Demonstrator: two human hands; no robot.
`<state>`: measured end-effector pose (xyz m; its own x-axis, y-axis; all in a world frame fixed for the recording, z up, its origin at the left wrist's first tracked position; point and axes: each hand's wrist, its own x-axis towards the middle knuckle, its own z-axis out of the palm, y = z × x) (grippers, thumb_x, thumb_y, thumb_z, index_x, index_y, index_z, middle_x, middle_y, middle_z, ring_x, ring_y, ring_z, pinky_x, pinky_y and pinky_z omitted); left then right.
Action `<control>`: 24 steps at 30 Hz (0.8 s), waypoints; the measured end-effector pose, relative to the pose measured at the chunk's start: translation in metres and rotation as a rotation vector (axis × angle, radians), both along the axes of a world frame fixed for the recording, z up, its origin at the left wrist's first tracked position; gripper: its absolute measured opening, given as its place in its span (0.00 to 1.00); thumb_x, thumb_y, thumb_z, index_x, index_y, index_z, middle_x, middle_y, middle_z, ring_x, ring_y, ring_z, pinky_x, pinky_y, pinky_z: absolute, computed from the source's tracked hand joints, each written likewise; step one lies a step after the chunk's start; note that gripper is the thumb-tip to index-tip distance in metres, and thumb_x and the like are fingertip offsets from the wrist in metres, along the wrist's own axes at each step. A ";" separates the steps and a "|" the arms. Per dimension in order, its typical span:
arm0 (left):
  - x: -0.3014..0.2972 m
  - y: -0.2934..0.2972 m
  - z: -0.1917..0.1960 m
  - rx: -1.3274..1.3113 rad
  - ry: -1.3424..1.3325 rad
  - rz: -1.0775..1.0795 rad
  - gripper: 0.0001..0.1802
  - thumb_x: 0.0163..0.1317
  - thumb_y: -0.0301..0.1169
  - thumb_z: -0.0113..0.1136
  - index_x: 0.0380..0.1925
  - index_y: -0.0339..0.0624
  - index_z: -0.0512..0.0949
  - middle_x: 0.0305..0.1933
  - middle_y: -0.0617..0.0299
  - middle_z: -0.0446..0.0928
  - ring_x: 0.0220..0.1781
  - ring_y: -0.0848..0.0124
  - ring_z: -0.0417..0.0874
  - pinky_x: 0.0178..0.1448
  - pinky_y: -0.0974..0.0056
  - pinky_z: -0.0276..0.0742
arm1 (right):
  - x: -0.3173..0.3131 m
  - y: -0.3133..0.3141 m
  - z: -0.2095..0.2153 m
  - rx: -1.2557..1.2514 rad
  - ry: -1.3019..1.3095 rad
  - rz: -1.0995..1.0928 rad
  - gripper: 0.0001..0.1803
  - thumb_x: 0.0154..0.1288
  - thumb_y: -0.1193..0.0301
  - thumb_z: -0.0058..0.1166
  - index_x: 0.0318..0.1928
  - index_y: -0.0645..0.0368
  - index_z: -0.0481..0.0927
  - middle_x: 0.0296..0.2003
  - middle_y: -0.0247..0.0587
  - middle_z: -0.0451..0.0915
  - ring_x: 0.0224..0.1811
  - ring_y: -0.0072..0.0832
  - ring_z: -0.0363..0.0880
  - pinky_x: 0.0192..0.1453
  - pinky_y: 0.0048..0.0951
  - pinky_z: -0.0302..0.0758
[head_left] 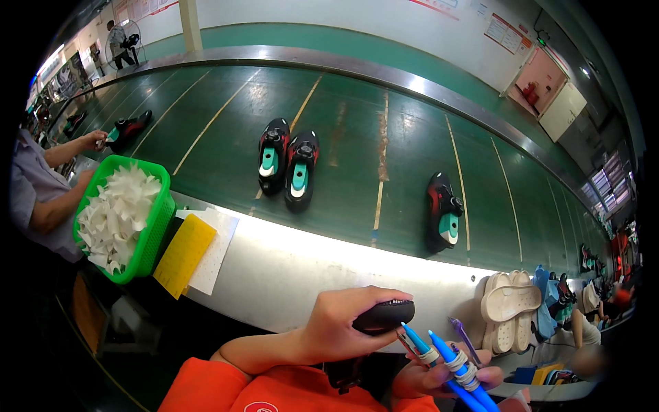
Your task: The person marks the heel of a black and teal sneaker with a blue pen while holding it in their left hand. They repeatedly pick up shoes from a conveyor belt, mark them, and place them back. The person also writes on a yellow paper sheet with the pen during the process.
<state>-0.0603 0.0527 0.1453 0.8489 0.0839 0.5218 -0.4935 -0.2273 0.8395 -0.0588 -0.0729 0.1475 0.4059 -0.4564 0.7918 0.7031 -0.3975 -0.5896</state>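
Note:
My left hand [343, 323] grips a black shoe [384, 316] by its toe, holding it close to my chest at the lower middle. My right hand [439, 374] holds two blue pens [446, 357] taped with white bands and a thin purple pen [465, 338], their tips pointing up toward the shoe. Both hands are just in front of the metal edge [288, 268] of a green conveyor belt [357, 137]. On the belt lie a pair of black, red and teal shoes [288, 161] and a single one [443, 209] to the right.
A green basket [154, 233] of white paper pieces sits at the left, beside a yellow pad [184, 253] on white sheets. A person [41, 185] at the left reaches to another shoe [127, 130]. White soles [511, 305] hang at the right, near another worker.

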 end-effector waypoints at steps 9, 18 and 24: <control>0.000 -0.006 -0.003 0.057 -0.085 0.039 0.24 0.38 0.24 0.70 0.41 0.41 0.77 0.32 0.56 0.80 0.30 0.66 0.82 0.34 0.71 0.76 | 0.004 -0.005 0.029 -0.104 0.090 0.053 0.25 0.50 0.58 0.53 0.37 0.63 0.59 0.22 0.37 0.61 0.20 0.21 0.61 0.25 0.21 0.57; -0.005 -0.008 -0.005 0.070 -0.121 0.072 0.23 0.39 0.26 0.69 0.40 0.42 0.76 0.34 0.57 0.79 0.31 0.62 0.81 0.32 0.67 0.77 | 0.057 -0.090 -0.004 -1.074 -0.869 -0.082 0.16 0.63 0.55 0.35 0.36 0.53 0.71 0.27 0.35 0.69 0.24 0.27 0.64 0.34 0.33 0.60; -0.006 -0.008 -0.011 0.073 -0.159 0.084 0.24 0.39 0.24 0.69 0.41 0.41 0.76 0.36 0.56 0.79 0.32 0.62 0.81 0.33 0.67 0.77 | 0.022 -0.070 0.005 -0.938 -0.384 -0.216 0.14 0.62 0.56 0.34 0.34 0.49 0.70 0.32 0.30 0.70 0.28 0.27 0.66 0.33 0.35 0.58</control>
